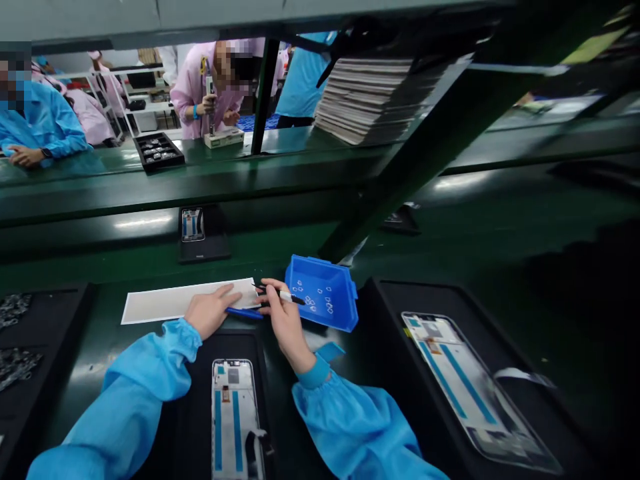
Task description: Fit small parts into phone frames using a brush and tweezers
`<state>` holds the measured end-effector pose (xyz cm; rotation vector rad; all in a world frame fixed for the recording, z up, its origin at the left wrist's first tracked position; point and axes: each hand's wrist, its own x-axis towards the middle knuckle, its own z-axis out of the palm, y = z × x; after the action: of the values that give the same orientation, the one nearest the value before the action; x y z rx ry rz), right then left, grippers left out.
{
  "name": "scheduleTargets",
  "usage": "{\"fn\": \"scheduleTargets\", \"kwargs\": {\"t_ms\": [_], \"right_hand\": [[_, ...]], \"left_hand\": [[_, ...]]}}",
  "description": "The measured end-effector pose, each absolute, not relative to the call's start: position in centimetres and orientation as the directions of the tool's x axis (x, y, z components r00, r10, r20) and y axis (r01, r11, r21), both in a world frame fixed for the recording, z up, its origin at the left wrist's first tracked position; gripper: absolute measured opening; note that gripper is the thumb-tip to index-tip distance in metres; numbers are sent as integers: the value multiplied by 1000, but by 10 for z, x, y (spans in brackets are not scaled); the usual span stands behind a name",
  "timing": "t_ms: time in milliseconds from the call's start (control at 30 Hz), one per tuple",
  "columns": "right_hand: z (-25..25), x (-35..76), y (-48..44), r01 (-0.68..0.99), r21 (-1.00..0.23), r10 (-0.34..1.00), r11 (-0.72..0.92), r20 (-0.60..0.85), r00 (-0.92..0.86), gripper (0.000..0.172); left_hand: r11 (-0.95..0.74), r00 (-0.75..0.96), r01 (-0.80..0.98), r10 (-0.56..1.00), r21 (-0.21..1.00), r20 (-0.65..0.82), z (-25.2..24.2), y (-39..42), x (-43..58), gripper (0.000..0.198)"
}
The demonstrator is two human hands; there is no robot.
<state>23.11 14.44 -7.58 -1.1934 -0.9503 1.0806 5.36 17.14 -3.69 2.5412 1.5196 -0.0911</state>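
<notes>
My left hand (213,311) lies with fingers stretched over a long pale sheet (155,305) with a white border. My right hand (286,325) grips a slim black-and-white pen-like tool (285,295), its thin dark end at the sheet's right edge. Between my hands is a blue pen-shaped item (245,313); I cannot tell whether either hand touches it. Just right of my right hand, a blue plastic bin (345,300) holds several small whitish rings. Below my hands, a phone body (233,420) with two blue strips lies in a black tray (200,373).
At right, another phone body (465,387) rests in a black tray (390,300). Black trays of small dark parts (17,367) sit at left. Farther back are a smaller tray (205,250) with a phone body, a slanted green post (400,173), stacked sheets (360,100) and several people.
</notes>
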Motion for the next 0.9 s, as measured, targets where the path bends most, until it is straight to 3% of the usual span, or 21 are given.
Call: {"fn": "scheduleTargets", "kwargs": {"t_ms": [233,467,900], "right_hand": [[-86,231,158,-111,-994,963,-3,-33,267,46],[-89,230,167,-87,-993,975,-77,-93,200,47],[-93,231,155,80,-993,975,-87,-69,210,45]], "left_hand": [[-469,468,882,856,50,-221,-33,159,34,45],[-598,576,801,768,8,-281,-37,157,55,57],[-605,582,796,770,-10,-261,-36,155,55,55]]}}
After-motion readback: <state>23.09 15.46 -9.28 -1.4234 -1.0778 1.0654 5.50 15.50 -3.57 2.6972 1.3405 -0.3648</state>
